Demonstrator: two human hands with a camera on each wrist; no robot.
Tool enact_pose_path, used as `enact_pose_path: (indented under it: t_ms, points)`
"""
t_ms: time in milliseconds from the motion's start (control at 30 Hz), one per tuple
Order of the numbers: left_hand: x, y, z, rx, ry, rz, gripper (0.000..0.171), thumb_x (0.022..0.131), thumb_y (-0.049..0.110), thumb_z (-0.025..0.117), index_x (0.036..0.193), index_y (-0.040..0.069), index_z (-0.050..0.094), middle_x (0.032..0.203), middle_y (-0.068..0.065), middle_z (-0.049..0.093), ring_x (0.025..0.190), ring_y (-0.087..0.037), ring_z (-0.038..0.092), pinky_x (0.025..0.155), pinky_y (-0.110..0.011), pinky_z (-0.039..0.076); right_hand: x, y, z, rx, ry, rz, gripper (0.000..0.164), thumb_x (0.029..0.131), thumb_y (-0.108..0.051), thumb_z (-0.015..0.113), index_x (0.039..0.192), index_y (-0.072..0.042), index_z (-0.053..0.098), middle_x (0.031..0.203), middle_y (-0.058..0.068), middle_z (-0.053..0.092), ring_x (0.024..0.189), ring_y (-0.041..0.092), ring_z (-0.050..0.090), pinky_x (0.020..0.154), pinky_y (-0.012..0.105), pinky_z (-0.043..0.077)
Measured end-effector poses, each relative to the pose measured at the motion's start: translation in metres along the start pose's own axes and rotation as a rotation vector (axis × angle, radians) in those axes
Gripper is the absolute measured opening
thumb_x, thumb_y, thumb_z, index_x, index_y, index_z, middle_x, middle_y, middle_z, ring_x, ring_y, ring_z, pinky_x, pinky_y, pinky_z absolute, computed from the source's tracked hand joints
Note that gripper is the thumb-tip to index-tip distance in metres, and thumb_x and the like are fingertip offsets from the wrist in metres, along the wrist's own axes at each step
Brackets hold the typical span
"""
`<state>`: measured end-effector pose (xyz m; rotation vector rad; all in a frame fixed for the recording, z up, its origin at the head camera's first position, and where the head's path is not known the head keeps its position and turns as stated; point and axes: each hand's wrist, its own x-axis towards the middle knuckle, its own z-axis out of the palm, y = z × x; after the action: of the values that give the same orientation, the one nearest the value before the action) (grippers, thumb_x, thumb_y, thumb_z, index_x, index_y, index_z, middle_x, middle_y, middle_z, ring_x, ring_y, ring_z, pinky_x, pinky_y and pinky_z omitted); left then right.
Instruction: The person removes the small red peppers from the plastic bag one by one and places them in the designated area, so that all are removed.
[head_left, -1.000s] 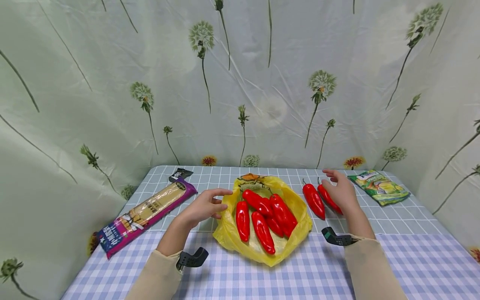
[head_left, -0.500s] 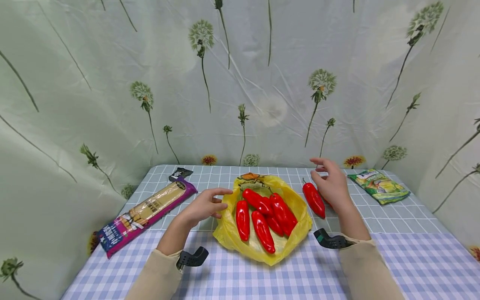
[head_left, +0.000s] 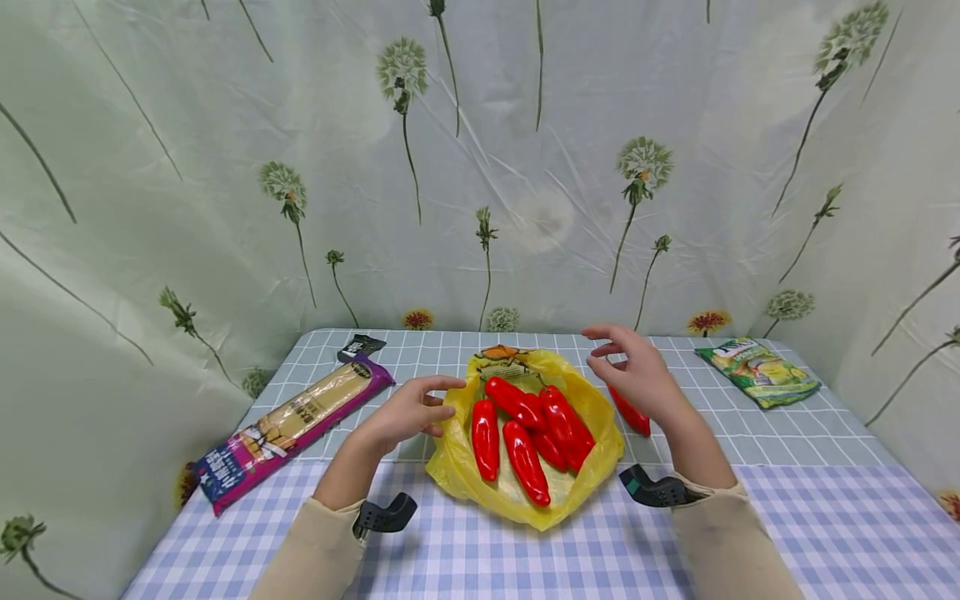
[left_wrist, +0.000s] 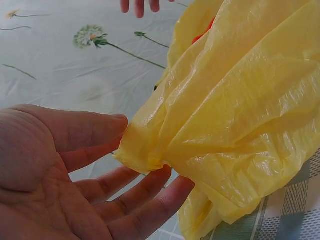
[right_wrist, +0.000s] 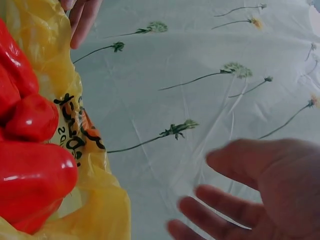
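Observation:
A yellow plastic bag [head_left: 459,479] stands open in the middle of the table with several red peppers [head_left: 527,462] inside. At its left rim, my left hand [head_left: 408,410] pinches the plastic between thumb and fingers; the left wrist view has the thumb [left_wrist: 97,127] against the bag's edge [left_wrist: 142,145]. To the right of the bag, my right hand [head_left: 637,377] hovers with loosely spread fingers and holds nothing, as the right wrist view also has it. One red pepper [head_left: 634,417] lies partly hidden under this hand. A second pepper beside it is out of sight.
A long purple pack of noodles [head_left: 300,425] lies on the left, with a small black packet [head_left: 362,347] behind it. A green packet [head_left: 761,372] lies at the back right. A dandelion-print curtain [head_left: 525,167] closes off the back and sides.
My right hand has moved left from the two loose peppers towards the bag, covering more of them. My left hand and the bag have stayed in place.

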<state>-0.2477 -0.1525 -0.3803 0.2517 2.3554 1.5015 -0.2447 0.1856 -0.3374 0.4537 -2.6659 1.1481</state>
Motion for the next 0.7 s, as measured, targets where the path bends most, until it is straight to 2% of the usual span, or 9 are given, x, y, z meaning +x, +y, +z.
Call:
enact_pose_path:
  t_ms: [233,400,567,700]
  points:
    - [0.000,-0.001,-0.001,0.002,-0.004,0.000,0.042,0.096,0.011,0.063,0.137,0.014,0.059,0.147,-0.013,0.053,0.118,-0.028,0.061,0.080,-0.035,0.061,0.000,0.001,0.010,0.007,-0.213,-0.043,0.042,0.094,-0.011,0.067,0.135,-0.008,0.057,0.138,0.016,0.058,0.115,0.035,0.064,0.084,0.041,0.061]
    - [0.001,-0.003,-0.001,0.002,-0.004,-0.002,0.042,0.096,0.012,0.064,0.137,0.014,0.060,0.147,-0.013,0.053,0.117,-0.027,0.061,0.080,-0.035,0.061,0.000,0.002,0.020,0.022,-0.330,-0.037,0.046,0.092,-0.010,0.068,0.136,-0.006,0.056,0.138,0.019,0.058,0.117,0.037,0.064,0.085,0.041,0.061]
    - [0.002,-0.003,0.000,0.007,-0.003,-0.002,0.042,0.095,0.013,0.065,0.137,0.015,0.060,0.146,-0.012,0.054,0.112,-0.025,0.062,0.079,-0.034,0.061,0.000,0.004,0.025,0.023,-0.403,-0.020,0.049,0.090,-0.010,0.071,0.137,-0.007,0.056,0.140,0.021,0.056,0.121,0.040,0.062,0.086,0.042,0.060]
    - [0.002,-0.002,0.000,0.015,-0.002,0.002,0.041,0.095,0.012,0.064,0.136,0.015,0.060,0.146,-0.012,0.054,0.111,-0.024,0.062,0.079,-0.034,0.061,0.000,0.007,0.028,0.022,-0.428,0.008,0.051,0.089,-0.011,0.073,0.137,-0.008,0.056,0.140,0.020,0.056,0.124,0.041,0.060,0.087,0.043,0.060]
